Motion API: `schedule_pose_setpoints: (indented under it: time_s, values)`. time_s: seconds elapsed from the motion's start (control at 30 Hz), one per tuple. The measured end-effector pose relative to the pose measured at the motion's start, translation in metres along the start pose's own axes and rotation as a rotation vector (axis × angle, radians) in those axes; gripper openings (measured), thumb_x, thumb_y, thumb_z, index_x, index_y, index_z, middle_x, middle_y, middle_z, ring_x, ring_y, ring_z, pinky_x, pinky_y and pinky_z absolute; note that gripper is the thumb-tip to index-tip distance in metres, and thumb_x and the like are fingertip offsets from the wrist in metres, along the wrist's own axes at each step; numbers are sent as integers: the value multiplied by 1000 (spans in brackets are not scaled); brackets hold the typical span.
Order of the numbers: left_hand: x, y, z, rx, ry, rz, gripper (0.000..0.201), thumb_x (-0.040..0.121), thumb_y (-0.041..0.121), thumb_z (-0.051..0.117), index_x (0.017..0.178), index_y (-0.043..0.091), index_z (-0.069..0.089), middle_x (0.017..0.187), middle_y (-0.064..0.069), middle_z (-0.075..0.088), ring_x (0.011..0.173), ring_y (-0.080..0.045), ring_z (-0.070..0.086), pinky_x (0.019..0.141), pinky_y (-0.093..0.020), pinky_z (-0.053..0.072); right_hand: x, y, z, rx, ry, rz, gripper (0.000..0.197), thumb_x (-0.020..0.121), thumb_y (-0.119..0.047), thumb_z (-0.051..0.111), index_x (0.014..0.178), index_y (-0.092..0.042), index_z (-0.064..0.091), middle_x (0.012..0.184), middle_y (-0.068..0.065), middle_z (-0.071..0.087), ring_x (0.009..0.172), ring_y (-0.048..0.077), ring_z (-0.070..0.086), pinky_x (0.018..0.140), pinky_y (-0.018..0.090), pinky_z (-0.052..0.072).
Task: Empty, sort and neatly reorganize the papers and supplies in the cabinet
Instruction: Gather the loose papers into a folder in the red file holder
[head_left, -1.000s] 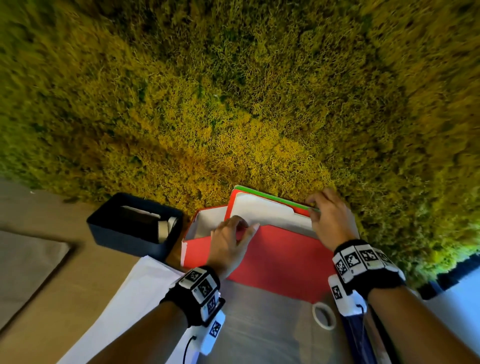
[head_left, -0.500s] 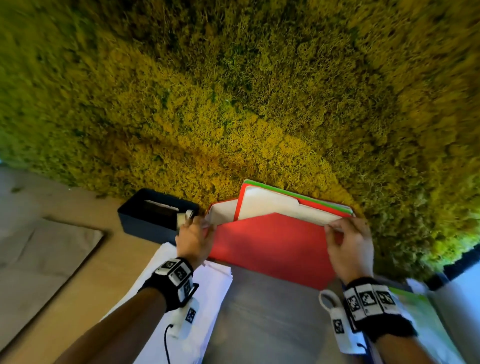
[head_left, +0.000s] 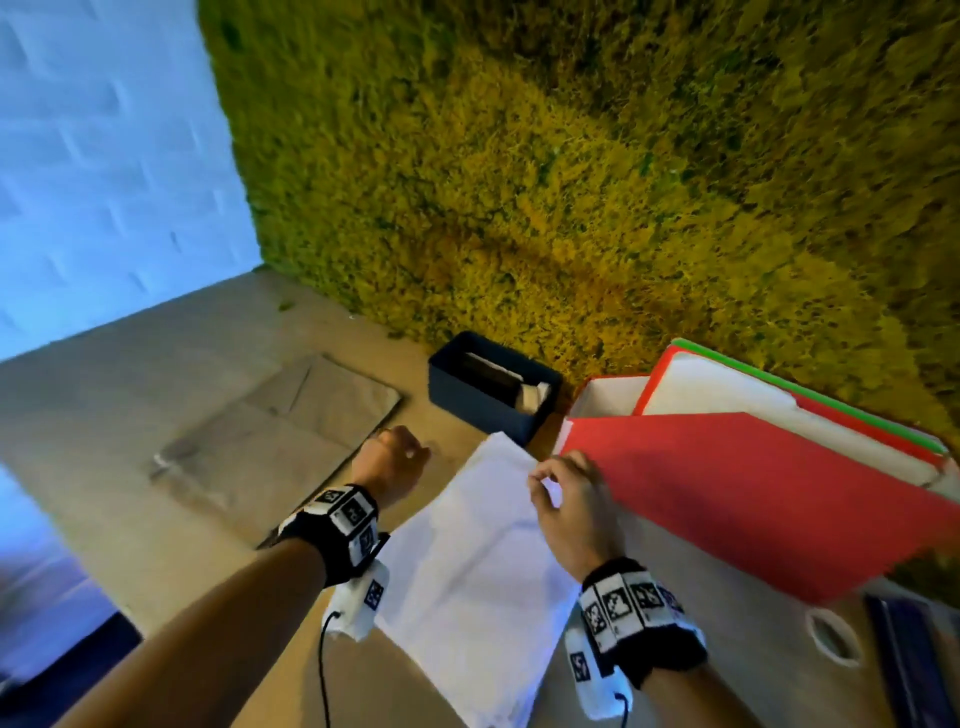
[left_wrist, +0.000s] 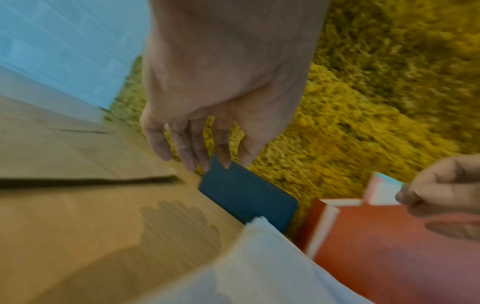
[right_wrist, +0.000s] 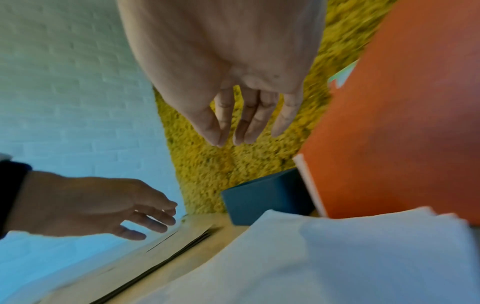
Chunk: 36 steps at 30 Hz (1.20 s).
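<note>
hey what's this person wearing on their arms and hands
Bare hands and forearms, no sleeves or gloves. Each wrist carries a black band faced with white squares bearing black square-pattern markers; the right one matches. A small white module with a marker hangs under each wrist, and a thin dark cable trails from it.

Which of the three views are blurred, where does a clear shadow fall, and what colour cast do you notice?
Head view: fairly sharp, bluish cast on the white brick wall. Left wrist view: motion-smeared moss wall; the left hand casts a shadow on the wooden surface. Right wrist view: smeared too, red folder soft.
</note>
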<state>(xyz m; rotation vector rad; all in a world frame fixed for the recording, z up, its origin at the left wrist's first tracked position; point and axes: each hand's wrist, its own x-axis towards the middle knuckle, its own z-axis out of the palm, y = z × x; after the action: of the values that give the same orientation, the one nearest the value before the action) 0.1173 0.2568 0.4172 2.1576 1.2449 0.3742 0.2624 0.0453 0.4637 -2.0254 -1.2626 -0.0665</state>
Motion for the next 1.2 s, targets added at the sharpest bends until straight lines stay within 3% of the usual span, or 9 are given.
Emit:
schedule_pose_setpoints:
  time_s: [0.23,0.43,0.57,0.7,0.83,0.93,1.03,1.1,1.2]
  values:
    - [37,-123,-102,98,60,-253,34,93,43,57,113,15,59,115,-14,63,103,-34,60,85,-39,51,36,-94,109,-21,-441,70,12,87,-25,62,94,-16,62,102,3,59,96,24,59,84,39,49]
    - [63,-221,-151,166,148,-451,55,96,53,44,128,8,47,128,-22,51,116,-41,51,98,-50,46,48,-148,199,49,-724,406,28,88,-32,64,110,-15,61,109,4,66,103,22,61,84,27,46]
    - [77,-262,-156,119,35,-479,40,99,24,50,133,2,45,135,-24,47,125,-40,47,105,-46,40,36,-165,241,425,-651,850,18,86,-29,67,80,-19,53,81,6,60,67,19,56,60,31,49]
    - [85,-273,-150,10,-11,-506,48,96,43,52,126,4,54,126,-22,55,115,-39,55,100,-47,47,35,-175,256,555,-565,1028,15,87,-20,67,84,-11,55,94,15,67,87,30,66,74,40,59]
    - [85,-251,-152,-226,-78,-422,31,91,12,61,117,-3,62,120,-26,62,110,-42,61,93,-49,53,41,-180,255,617,-579,1076,14,90,-17,64,88,-15,50,105,11,62,98,25,61,68,29,55]
    - [79,-215,-176,-93,-36,-334,20,73,18,63,93,16,65,97,-12,69,89,-32,68,76,-43,59,44,-174,259,588,-609,1015,24,82,-24,71,93,-15,52,96,8,63,80,19,61,61,24,53]
    - [65,-166,-205,168,132,-100,12,82,24,52,92,22,56,87,-7,66,82,-32,65,68,-35,54,50,-162,253,450,-562,856,66,55,-53,73,109,-20,54,101,5,65,91,21,62,82,37,55]
    - [56,-135,-218,211,212,77,12,89,24,46,95,22,56,86,-10,64,81,-36,63,64,-36,49,56,-157,231,325,-499,754,70,73,-48,72,131,-21,43,124,5,58,109,23,57,95,38,47]
    - [49,-95,-230,358,230,307,19,96,27,41,106,25,57,94,-9,66,85,-35,64,63,-36,45,65,-141,189,280,-281,567,64,83,-27,73,136,-12,39,131,8,49,103,18,56,92,37,47]
